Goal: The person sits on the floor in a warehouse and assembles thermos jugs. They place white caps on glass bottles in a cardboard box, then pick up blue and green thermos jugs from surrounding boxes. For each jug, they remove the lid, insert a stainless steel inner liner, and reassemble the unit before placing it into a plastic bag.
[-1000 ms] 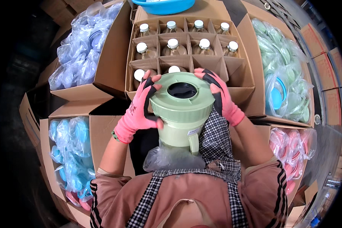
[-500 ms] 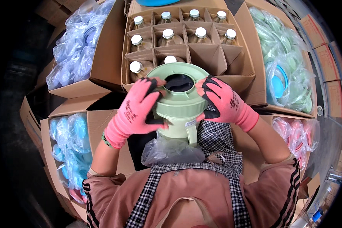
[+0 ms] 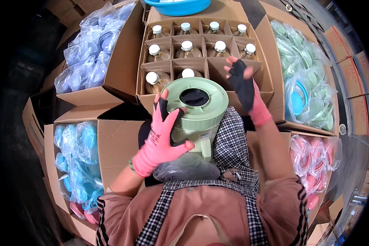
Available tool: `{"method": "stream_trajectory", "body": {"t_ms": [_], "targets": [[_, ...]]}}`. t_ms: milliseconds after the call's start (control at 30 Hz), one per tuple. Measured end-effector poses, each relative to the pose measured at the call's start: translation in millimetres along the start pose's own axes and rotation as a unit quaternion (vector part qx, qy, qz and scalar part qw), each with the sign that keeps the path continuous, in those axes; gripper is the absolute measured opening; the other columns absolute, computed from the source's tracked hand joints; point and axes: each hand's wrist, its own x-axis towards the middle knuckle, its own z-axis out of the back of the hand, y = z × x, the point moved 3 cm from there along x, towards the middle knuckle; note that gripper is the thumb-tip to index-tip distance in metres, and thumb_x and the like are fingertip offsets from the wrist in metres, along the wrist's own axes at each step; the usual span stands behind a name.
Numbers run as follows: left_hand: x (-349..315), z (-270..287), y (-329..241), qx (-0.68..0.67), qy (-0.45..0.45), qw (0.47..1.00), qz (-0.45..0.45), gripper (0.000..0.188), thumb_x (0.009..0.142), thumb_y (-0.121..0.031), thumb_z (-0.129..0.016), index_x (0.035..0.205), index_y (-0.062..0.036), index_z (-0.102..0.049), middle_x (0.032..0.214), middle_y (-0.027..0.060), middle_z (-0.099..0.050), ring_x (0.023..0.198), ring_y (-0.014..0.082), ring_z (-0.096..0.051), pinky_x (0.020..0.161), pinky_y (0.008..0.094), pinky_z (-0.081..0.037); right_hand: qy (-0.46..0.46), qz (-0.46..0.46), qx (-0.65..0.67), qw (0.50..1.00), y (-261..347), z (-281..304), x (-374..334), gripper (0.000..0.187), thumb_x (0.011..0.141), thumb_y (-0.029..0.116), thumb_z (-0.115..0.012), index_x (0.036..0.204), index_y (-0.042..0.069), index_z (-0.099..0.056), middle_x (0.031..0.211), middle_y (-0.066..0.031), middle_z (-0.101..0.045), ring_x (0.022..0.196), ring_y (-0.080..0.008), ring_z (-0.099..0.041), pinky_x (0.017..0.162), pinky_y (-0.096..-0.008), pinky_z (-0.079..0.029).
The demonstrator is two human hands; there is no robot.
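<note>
A pale green handled plastic jug stands in front of my body, its lower end at a crumpled clear plastic bag. Its wide ring-shaped top surrounds a round dark opening. My left hand, in a pink fingerless glove with a black palm, lies against the jug's left side with fingers spread. Raised to the right of the jug, my right hand is open and holds nothing. It hovers over the front right part of a divided carton of glass bottles with white caps.
Open cartons surround me. Bagged lilac pieces are at the far left, bagged green ones at the far right. Bagged blue pieces are near left, pink ones near right. A blue basin stands behind the bottles.
My right hand has left the jug's top and moved up and to the right. My left hand has slid lower along the jug's side. The view has shifted slightly.
</note>
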Motion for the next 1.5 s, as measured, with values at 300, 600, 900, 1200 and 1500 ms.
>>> {"method": "stream_trajectory", "body": {"t_ms": [300,600,900,1200,1500], "targets": [[1,-20,131,-0.383,-0.129,0.837,0.368,0.04,0.09,-0.027,-0.038,0.111,0.0049,-0.047,0.1,0.0145,-0.058,0.088,0.0205,-0.055,0.076,0.0298,-0.044,0.077,0.028,-0.165,0.983,-10,-53,-71,0.039,0.09,0.031,-0.041,0.115,0.001,-0.043,0.104,-0.007,-0.05,0.101,-0.0172,-0.045,0.092,-0.0305,-0.033],[-12,-39,150,-0.527,-0.138,0.72,0.43,0.041,0.089,-0.034,-0.041,0.106,0.0012,-0.052,0.094,0.0104,-0.055,0.087,0.0119,-0.05,0.078,0.0208,-0.037,0.092,0.154,-0.458,0.871,-12,-71,-83,0.05,0.09,0.042,-0.035,0.122,0.002,-0.038,0.116,-0.0095,-0.045,0.106,-0.0186,-0.043,0.094,-0.0314,-0.032],[-9,-29,125,-0.547,-0.07,0.79,0.268,0.049,0.088,-0.032,-0.047,0.121,0.0026,-0.041,0.113,0.0112,-0.052,0.1,0.018,-0.052,0.087,0.0279,-0.041,-0.014,-0.074,-0.119,0.99,-52,-50,-62,0.038,0.089,0.033,-0.044,0.109,0.001,-0.049,0.105,-0.0062,-0.053,0.101,-0.0169,-0.047,0.091,-0.0257,-0.033],[-13,-32,90,-0.551,-0.153,0.777,0.261,0.04,0.086,-0.026,-0.046,0.117,-0.0011,-0.047,0.107,0.0092,-0.053,0.096,0.0195,-0.05,0.087,0.0305,-0.038,0.097,-0.12,-0.133,0.979,-36,-37,-40,0.028,0.087,0.022,-0.046,0.106,0.001,-0.048,0.098,-0.0054,-0.053,0.09,-0.0119,-0.049,0.079,-0.0275,-0.042],[-1,-71,80,-0.842,0.103,0.431,0.307,0.045,0.088,-0.04,-0.045,0.101,0.0013,-0.057,0.089,0.0079,-0.063,0.075,0.0133,-0.06,0.069,0.0277,-0.05,0.57,0.246,-0.574,0.534,52,-111,-57,0.016,0.074,0.018,-0.059,0.081,0.006,-0.053,0.073,-0.0097,-0.052,0.067,-0.0263,-0.052,0.062,-0.0354,-0.044]]}}
